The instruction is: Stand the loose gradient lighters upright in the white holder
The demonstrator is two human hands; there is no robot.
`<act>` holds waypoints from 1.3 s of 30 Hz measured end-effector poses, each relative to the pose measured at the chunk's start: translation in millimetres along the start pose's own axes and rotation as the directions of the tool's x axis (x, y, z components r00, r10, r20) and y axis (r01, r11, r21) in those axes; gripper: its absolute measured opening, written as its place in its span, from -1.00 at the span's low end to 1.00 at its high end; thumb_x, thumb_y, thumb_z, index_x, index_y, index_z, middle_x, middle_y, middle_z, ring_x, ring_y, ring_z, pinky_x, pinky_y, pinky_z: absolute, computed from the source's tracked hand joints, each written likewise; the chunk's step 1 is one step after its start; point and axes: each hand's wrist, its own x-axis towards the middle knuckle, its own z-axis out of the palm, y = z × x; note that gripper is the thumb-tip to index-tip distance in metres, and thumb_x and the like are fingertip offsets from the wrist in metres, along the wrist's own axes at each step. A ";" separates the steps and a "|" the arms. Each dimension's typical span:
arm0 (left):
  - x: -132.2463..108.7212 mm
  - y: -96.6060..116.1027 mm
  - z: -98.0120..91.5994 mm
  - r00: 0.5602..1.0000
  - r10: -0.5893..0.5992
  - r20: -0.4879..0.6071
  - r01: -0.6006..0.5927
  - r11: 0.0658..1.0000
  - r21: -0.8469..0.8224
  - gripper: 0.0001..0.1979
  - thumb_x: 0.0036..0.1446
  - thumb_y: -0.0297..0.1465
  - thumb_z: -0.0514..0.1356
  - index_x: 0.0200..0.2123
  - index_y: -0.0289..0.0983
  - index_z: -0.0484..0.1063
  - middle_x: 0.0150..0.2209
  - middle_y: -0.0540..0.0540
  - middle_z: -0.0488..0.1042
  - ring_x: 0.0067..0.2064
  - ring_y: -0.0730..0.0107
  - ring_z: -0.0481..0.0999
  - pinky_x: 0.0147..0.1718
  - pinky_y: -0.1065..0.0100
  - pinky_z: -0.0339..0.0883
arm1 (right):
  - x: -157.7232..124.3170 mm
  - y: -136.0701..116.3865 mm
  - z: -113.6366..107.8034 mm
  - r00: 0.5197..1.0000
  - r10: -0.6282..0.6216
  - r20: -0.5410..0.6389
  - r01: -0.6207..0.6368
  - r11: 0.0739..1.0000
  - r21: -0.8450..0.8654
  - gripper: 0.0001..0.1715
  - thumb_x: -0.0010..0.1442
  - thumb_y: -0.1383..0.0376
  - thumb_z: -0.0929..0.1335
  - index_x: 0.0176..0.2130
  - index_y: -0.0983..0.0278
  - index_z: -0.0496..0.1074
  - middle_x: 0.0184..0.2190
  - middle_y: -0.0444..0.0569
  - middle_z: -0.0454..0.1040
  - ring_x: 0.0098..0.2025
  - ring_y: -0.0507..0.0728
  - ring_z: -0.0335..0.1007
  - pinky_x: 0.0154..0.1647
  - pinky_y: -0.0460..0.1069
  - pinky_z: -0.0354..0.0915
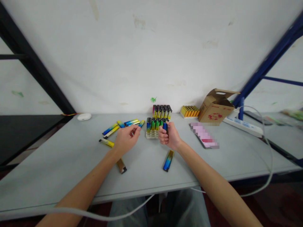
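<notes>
My right hand [168,137] is closed round a dark blue lighter [165,126], held upright just right of a white tray of lighters [153,128]. My left hand [126,138] hovers left of that tray with its fingers curled and thumb and forefinger close together; whether anything is pinched there is not visible. Several blue-and-yellow long lighters [118,127] lie on the grey table [71,157] just beyond my left hand. One more blue-yellow lighter [168,160] lies under my right wrist, and a brownish one [121,165] lies beside my left forearm.
A second tray of dark-capped lighters [162,111] and a tray of yellow lighters [189,111] stand by the wall. An open cardboard box [216,108], a pink packet [204,136], a white power strip [243,125] with cable, and a white oval object [84,117] also sit on the table.
</notes>
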 end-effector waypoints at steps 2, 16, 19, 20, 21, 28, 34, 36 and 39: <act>0.0 -0.4 0.3 1.000 0.010 -0.001 -0.010 1.000 -0.002 -0.74 0.18 -0.24 0.07 -0.41 -0.23 0.47 -0.57 0.01 0.52 -0.58 0.47 0.42 -0.53 0.44 0.22 | 0.6 1.1 0.3 1.000 0.004 -0.009 -0.004 1.000 -0.009 -0.47 0.24 -0.03 0.06 -0.61 0.21 0.01 -0.71 -0.32 -0.19 -0.67 -0.06 -0.43 -0.76 -0.20 -0.28; 0.5 3.4 -1.9 1.000 -0.005 0.005 0.005 1.000 0.007 -0.72 0.19 -0.23 0.06 -0.39 -0.24 0.48 -0.55 -0.02 0.53 -0.55 0.43 0.44 -0.49 0.41 0.26 | 3.4 4.9 -2.7 1.000 0.023 0.019 -0.022 0.999 -0.050 -0.48 0.21 -0.05 0.07 -0.61 0.20 0.00 -0.72 -0.32 -0.16 -0.67 -0.06 -0.43 -0.76 -0.19 -0.28; 0.3 3.5 -1.2 1.000 -0.010 -0.002 0.010 1.000 -0.007 -0.73 0.18 -0.23 0.07 -0.39 -0.23 0.48 -0.55 -0.02 0.53 -0.55 0.43 0.44 -0.49 0.41 0.27 | 3.6 6.0 -2.3 0.999 0.022 0.042 -0.019 0.997 -0.072 -0.48 0.21 -0.04 0.07 -0.61 0.20 0.01 -0.73 -0.32 -0.16 -0.67 -0.06 -0.44 -0.76 -0.19 -0.28; 0.2 3.2 -0.8 1.000 -0.013 -0.003 0.013 1.000 -0.018 -0.73 0.18 -0.23 0.07 -0.40 -0.23 0.48 -0.55 -0.01 0.53 -0.55 0.44 0.45 -0.49 0.42 0.27 | 3.6 6.3 -2.1 0.999 0.023 0.049 -0.019 0.997 -0.078 -0.49 0.21 -0.03 0.07 -0.61 0.20 0.01 -0.73 -0.31 -0.15 -0.66 -0.06 -0.44 -0.76 -0.19 -0.28; 0.0 2.8 -0.4 1.000 -0.018 -0.006 0.018 0.999 -0.032 -0.73 0.18 -0.23 0.08 -0.41 -0.23 0.48 -0.55 -0.01 0.53 -0.55 0.44 0.45 -0.49 0.43 0.27 | 3.6 6.6 -1.8 0.998 0.023 0.055 -0.019 0.996 -0.083 -0.49 0.22 -0.02 0.06 -0.61 0.20 0.01 -0.73 -0.31 -0.15 -0.67 -0.06 -0.44 -0.76 -0.19 -0.28; 0.3 2.6 0.7 0.998 -0.060 -0.002 0.059 0.992 -0.108 -0.72 0.16 -0.23 0.08 -0.42 -0.27 0.48 -0.56 -0.04 0.54 -0.58 0.43 0.45 -0.59 0.45 0.24 | 4.5 8.5 -0.6 0.998 -0.004 0.058 0.010 0.994 -0.108 -0.44 0.22 -0.09 0.09 -0.60 0.21 0.03 -0.74 -0.32 -0.12 -0.69 -0.08 -0.39 -0.75 -0.18 -0.29; 0.8 4.6 -0.2 0.998 -0.059 0.012 0.060 0.993 -0.098 -0.71 0.15 -0.22 0.08 -0.43 -0.28 0.47 -0.56 -0.05 0.54 -0.58 0.42 0.46 -0.58 0.44 0.26 | 4.5 10.1 1.1 0.990 -0.143 0.018 0.144 0.982 -0.118 -0.46 0.16 -0.18 0.14 -0.43 0.22 0.19 -0.72 -0.30 0.03 -0.72 -0.07 -0.21 -0.74 -0.18 -0.23; 0.7 4.4 -0.1 0.999 -0.052 0.009 0.052 0.994 -0.096 -0.71 0.16 -0.22 0.08 -0.43 -0.28 0.47 -0.56 -0.05 0.54 -0.58 0.42 0.46 -0.57 0.44 0.27 | 4.1 10.8 1.2 0.979 -0.201 0.045 0.205 0.970 -0.129 -0.55 0.12 -0.11 0.18 -0.39 0.22 0.19 -0.69 -0.28 0.10 -0.72 -0.07 -0.13 -0.74 -0.17 -0.20; 0.5 3.6 0.4 0.999 -0.037 0.010 0.038 0.995 -0.091 -0.71 0.16 -0.23 0.08 -0.43 -0.28 0.47 -0.56 -0.05 0.54 -0.58 0.42 0.46 -0.57 0.44 0.27 | 3.9 11.9 1.2 0.969 -0.238 0.072 0.246 0.958 -0.148 -0.68 0.10 0.02 0.21 -0.41 0.22 0.16 -0.66 -0.25 0.17 -0.71 -0.06 -0.04 -0.74 -0.17 -0.17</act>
